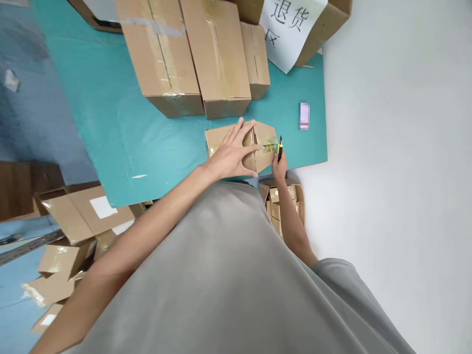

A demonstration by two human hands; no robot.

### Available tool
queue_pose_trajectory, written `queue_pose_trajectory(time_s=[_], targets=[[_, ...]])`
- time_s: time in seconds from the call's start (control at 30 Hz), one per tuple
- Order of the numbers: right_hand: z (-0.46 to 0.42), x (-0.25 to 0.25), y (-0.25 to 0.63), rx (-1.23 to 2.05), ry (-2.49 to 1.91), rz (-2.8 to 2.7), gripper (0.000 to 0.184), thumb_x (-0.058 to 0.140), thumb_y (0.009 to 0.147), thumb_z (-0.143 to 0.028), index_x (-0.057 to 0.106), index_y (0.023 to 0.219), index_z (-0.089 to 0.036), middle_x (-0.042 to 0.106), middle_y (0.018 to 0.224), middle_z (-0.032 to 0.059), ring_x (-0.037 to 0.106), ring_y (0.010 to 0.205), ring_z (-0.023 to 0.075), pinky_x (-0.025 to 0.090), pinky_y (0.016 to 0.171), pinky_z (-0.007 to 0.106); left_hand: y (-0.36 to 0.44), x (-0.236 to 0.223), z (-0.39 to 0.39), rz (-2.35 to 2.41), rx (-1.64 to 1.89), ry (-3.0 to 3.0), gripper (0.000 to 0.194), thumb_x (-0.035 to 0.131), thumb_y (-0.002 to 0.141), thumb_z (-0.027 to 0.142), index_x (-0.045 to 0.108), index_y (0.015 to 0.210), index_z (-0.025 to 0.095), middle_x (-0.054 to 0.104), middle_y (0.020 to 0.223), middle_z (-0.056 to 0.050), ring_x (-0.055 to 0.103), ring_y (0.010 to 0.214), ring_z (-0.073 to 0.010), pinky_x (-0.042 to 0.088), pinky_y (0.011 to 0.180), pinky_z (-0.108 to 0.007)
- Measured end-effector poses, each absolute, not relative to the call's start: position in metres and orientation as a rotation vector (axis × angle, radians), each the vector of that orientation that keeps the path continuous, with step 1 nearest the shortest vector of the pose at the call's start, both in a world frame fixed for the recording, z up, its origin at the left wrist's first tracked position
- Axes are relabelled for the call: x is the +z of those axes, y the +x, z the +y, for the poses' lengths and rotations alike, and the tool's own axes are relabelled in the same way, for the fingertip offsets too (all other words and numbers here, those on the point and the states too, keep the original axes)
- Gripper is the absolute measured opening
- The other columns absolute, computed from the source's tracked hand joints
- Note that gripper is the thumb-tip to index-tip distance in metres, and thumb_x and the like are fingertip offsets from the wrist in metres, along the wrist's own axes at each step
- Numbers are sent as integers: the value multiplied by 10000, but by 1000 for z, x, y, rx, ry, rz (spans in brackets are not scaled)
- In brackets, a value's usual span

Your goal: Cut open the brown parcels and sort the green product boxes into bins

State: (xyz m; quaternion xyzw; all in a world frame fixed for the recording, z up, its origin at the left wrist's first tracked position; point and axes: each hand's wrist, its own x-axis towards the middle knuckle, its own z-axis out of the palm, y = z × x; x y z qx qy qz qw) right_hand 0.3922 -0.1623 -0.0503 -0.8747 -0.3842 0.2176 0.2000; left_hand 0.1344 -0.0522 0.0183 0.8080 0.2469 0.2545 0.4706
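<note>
Seen from the small taped box (266, 132), the table (125, 147) is spread widest, its near edge running close by at 6 o'clock. The far side is hemmed in by two large taped cartons (221, 54), stood side by side between 11 and 12 o'clock. Past the table, a labelled carton (81, 214) is seen at 8 o'clock, and an open carton (302, 206) at 5 o'clock is partly hidden by the right forearm. A handwritten sheet (280, 54) is hung at 1 o'clock; a smaller carton (261, 59) is set at 12.

The small box's middle is covered by the left hand (232, 155), laid on it with fingers spread wide. At 2 o'clock, well apart, a blurred packet (304, 118) is placed. A cutter (280, 151) is gripped in the right hand (279, 168) at 3 o'clock, just beside the box, blade pointed towards 12.
</note>
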Motion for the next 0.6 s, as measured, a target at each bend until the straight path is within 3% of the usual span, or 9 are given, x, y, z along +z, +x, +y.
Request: queue_pose_trajectory(time_s=[0.13, 0.27, 0.33, 0.5, 0.6], targets=[[-172, -30, 410, 551, -2446, -1047, 669, 319, 1160, -611, 614, 1553, -157, 747, 1441, 240, 708, 1395, 340, 531, 1227, 525, 166, 14, -48, 685, 607, 1893, 964, 1035, 622, 820, 796, 1405, 310, 212, 1936, -57, 35, 1778, -621, 69, 1380, -883], [-205, 25, 404, 697, -2357, -1000, 703, 352, 1143, -686, 574, 1600, -200, 832, 1239, 159, 825, 948, 316, 641, 1013, 498, 196, 10, -51, 724, 608, 1925, 1119, 994, 635, 874, 686, 1582, 363, 251, 1927, -57, 59, 1777, -615, 36, 1379, -877], [-221, 55, 391, 780, -2312, -1001, 725, 389, 1141, -705, 512, 1678, -234, 849, 1212, 128, 818, 848, 305, 657, 952, 489, 209, 7, -51, 723, 616, 1944, 1255, 972, 640, 898, 569, 1698, 358, 275, 1917, -88, 69, 1774, -615, 28, 1380, -870], [-234, 95, 362, 889, -2339, -1110, 758, 417, 1152, -670, 354, 1823, -323, 851, 1234, 116, 836, 1048, 379, 655, 971, 522, 228, 3, -49, 693, 639, 1963, 1502, 986, 595, 895, 371, 1816, 274, 180, 1937, -179, 49, 1776, -613, -21, 1409, -803], [-229, 97, 359, 786, -2365, -1198, 716, 402, 1168, -610, 348, 1832, -347, 847, 1247, 104, 815, 1120, 382, 644, 982, 507, 235, 4, -51, 689, 639, 1946, 1488, 1000, 599, 855, 372, 1811, 263, 173, 1937, -191, 41, 1780, -605, -34, 1416, -787]])
